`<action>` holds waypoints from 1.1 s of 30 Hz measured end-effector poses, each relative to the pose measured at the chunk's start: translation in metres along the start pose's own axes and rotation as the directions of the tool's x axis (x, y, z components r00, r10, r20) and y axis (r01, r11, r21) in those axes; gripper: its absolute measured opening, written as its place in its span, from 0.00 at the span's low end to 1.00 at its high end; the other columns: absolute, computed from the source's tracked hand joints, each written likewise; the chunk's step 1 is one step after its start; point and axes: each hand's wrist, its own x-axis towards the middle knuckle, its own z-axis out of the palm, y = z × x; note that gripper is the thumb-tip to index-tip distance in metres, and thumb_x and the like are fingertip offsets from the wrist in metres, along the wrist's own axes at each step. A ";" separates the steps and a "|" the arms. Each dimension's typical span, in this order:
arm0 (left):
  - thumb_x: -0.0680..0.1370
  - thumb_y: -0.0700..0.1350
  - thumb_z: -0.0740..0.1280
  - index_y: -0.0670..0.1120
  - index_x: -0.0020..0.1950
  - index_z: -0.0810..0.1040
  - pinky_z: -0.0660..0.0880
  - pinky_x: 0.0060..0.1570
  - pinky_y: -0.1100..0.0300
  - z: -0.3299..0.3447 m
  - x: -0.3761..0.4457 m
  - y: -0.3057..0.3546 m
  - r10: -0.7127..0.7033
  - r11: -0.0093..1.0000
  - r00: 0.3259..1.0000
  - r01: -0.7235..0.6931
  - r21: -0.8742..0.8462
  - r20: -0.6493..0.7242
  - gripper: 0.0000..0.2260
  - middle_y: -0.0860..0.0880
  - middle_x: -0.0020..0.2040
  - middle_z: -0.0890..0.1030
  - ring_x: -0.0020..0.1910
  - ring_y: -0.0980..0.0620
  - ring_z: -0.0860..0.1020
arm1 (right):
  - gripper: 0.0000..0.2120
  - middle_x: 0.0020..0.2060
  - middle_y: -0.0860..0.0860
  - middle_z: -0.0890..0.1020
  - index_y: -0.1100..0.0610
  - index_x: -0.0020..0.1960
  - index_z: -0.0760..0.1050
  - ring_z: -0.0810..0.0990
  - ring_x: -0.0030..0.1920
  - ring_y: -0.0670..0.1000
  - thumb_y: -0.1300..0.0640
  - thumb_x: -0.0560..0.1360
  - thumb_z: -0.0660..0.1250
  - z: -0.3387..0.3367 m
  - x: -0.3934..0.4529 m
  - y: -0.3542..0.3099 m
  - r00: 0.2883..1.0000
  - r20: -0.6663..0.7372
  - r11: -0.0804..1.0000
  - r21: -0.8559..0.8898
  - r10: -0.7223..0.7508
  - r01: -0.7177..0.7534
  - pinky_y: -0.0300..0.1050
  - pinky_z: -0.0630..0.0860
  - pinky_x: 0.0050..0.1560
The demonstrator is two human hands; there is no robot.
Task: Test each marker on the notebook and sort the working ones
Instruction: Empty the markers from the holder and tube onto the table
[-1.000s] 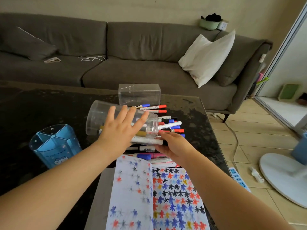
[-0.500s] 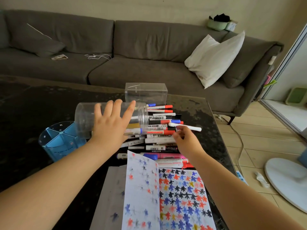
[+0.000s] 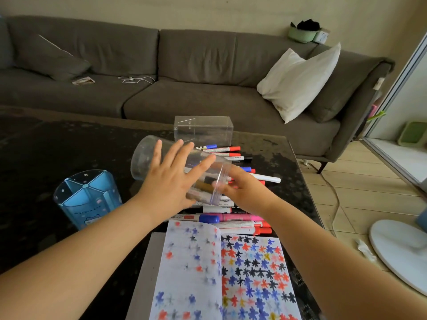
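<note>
The left hand (image 3: 171, 181) lies flat with straight, spread fingers on the side of a clear plastic cup (image 3: 178, 168), which is tipped over with its mouth facing right and a few markers, one of them gold, inside. The right hand (image 3: 242, 190) is at the cup's mouth, its fingers curled round a white marker (image 3: 265, 178) that sticks out to the right (how firmly it grips is hard to tell). Beneath and beside both hands a pile of markers (image 3: 231, 215) lies on the dark surface (image 3: 46, 158), with red, blue and pink caps showing. Just nearer the camera, touching the pile's edge, the open notebook (image 3: 221, 273) is covered in small coloured star scribbles. A blue divided pen holder (image 3: 87, 199) stands upright to the left, well apart from the cup. Behind the pile stands a clear rectangular box (image 3: 203, 130). Beyond the surface are a grey sofa (image 3: 184, 65) and a white cushion (image 3: 300, 79).
</note>
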 end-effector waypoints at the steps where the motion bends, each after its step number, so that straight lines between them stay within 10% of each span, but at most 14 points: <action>1: 0.55 0.62 0.79 0.52 0.71 0.62 0.62 0.62 0.33 0.000 0.000 0.001 0.006 1.000 1.000 -0.006 -0.007 0.009 0.49 0.37 0.63 0.74 0.63 0.36 0.72 | 0.22 0.66 0.46 0.72 0.46 0.70 0.67 0.71 0.64 0.45 0.48 0.77 0.65 -0.001 0.005 -0.002 0.997 0.076 0.999 -0.043 0.002 0.001 0.41 0.70 0.63; 10: 0.56 0.63 0.78 0.55 0.70 0.64 0.66 0.58 0.38 0.001 -0.008 0.003 0.056 0.997 0.998 -0.055 -0.050 0.017 0.47 0.40 0.60 0.75 0.59 0.40 0.74 | 0.23 0.56 0.47 0.78 0.45 0.62 0.72 0.75 0.57 0.51 0.39 0.69 0.66 0.003 0.026 -0.019 0.865 0.476 0.971 -0.234 0.160 -0.051 0.54 0.71 0.62; 18: 0.55 0.64 0.77 0.55 0.70 0.64 0.67 0.58 0.38 0.004 -0.008 0.003 0.110 0.992 0.994 -0.110 -0.058 -0.001 0.47 0.40 0.61 0.75 0.60 0.41 0.72 | 0.07 0.41 0.49 0.78 0.51 0.44 0.73 0.76 0.42 0.47 0.63 0.73 0.67 0.018 0.024 -0.021 0.904 0.413 0.992 0.012 0.106 -0.122 0.43 0.75 0.49; 25: 0.57 0.65 0.75 0.55 0.70 0.65 0.67 0.58 0.38 0.005 -0.011 -0.001 0.090 0.993 0.996 -0.091 -0.072 -0.021 0.45 0.40 0.60 0.75 0.59 0.41 0.72 | 0.16 0.52 0.53 0.80 0.55 0.61 0.74 0.79 0.54 0.53 0.57 0.74 0.69 0.027 0.022 -0.018 0.942 0.334 0.983 0.165 0.023 -0.082 0.51 0.75 0.59; 30: 0.62 0.68 0.69 0.55 0.73 0.62 0.63 0.60 0.38 0.005 -0.010 -0.004 0.023 0.994 0.999 -0.025 -0.103 -0.023 0.42 0.40 0.63 0.72 0.62 0.42 0.67 | 0.06 0.35 0.47 0.82 0.60 0.49 0.75 0.80 0.36 0.42 0.67 0.78 0.61 0.017 0.022 -0.022 0.908 0.420 0.810 0.534 -0.005 -0.242 0.36 0.77 0.37; 33: 0.65 0.69 0.63 0.55 0.73 0.62 0.64 0.60 0.38 0.004 -0.009 -0.003 0.037 0.994 0.999 -0.039 -0.102 -0.029 0.39 0.39 0.63 0.72 0.62 0.41 0.67 | 0.08 0.44 0.55 0.81 0.64 0.53 0.74 0.80 0.45 0.49 0.69 0.78 0.58 0.012 0.022 -0.024 0.858 0.513 0.715 0.604 -0.011 -0.352 0.39 0.78 0.47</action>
